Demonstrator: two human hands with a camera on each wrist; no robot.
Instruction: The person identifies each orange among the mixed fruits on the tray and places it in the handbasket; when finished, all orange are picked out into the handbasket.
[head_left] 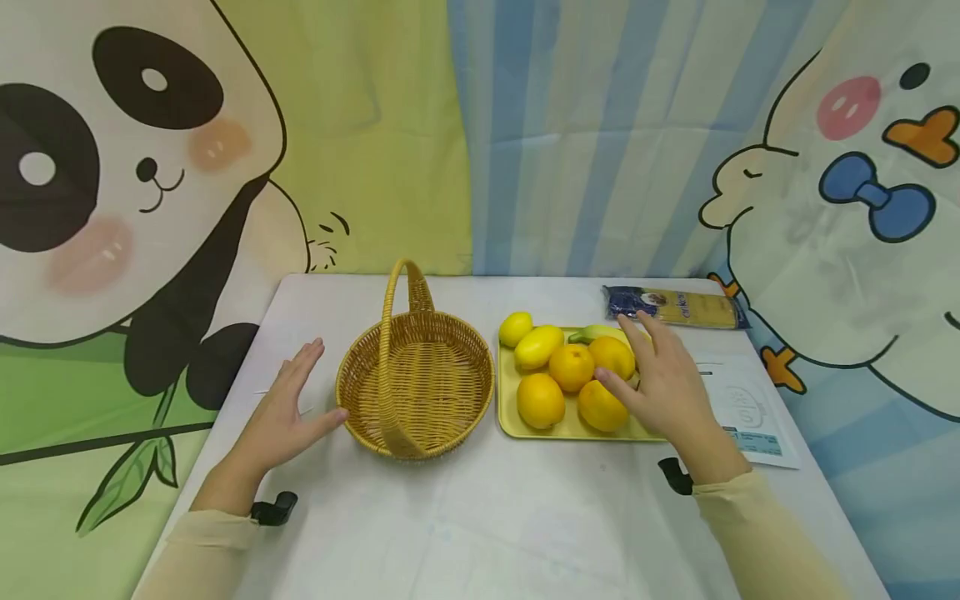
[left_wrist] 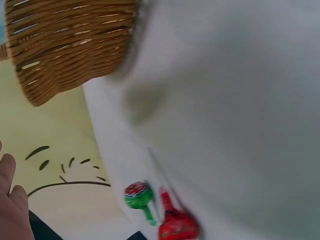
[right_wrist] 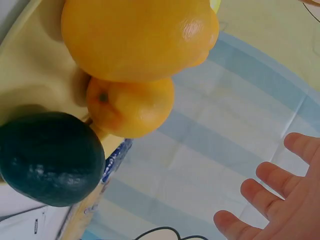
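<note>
Printed fabric (head_left: 360, 125) backs one white-covered bench (head_left: 465, 517). One wicker basket (head_left: 431, 392), single handle upright, stands on the bench between the hands, left of one yellow tray (head_left: 507, 387). Visible on the tray: four oranges (head_left: 541, 400), one pale-green elongated item (head_left: 592, 334) and one lemon (head_left: 539, 347); a second, smaller lemon (head_left: 516, 329) sits at the rear left corner. Right wrist view shows one dark green fruit (right_wrist: 52, 160). Behind and right of the tray lie one blue-and-yellow packet (head_left: 690, 308) and one flat white item (head_left: 750, 421). Left wrist view shows two small wrapped items, one green and red (left_wrist: 138, 195), one red (left_wrist: 177, 225). Left hand (head_left: 277, 421): fingers extended, thumb spread wide, empty; thumb tip at the basket rim, contact cannot be determined. Right hand (head_left: 663, 383): fingers spread, empty, above the tray's right side. Both hands are well apart.
</note>
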